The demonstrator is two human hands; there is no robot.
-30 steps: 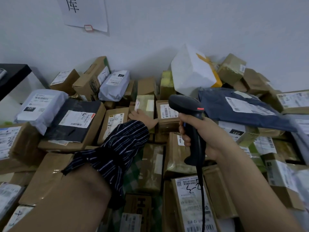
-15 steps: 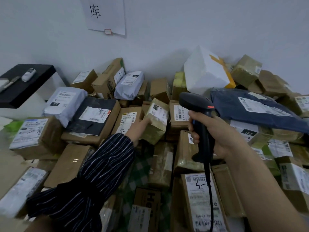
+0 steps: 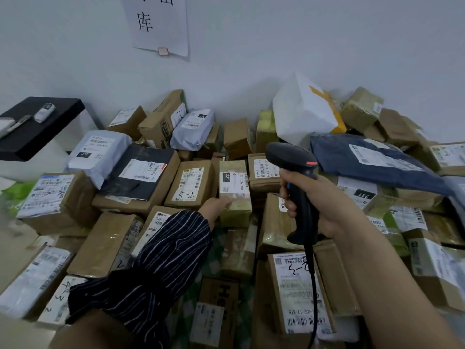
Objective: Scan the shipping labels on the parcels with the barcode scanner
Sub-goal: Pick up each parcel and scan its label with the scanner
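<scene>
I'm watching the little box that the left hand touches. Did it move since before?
Yes. The left hand pulled the little box nearer and tipped its label up. It lay behind the 5-2 box; now it stands beside it.

A white sheet of paper [image 3: 161,23] with large black characters hangs on the pale wall [image 3: 302,34], a small red-edged tag [image 3: 163,51] stuck at its lower edge. At the left a black tabletop [image 3: 37,137] stands against the wall, bearing a small white device [image 3: 44,112] and, just beside it, a flat grey object [image 3: 15,124] too blurred to name. Low in the middle a strip of green checked cloth [image 3: 216,258] shows, and a bright green patch [image 3: 15,191] lies at the far left
</scene>
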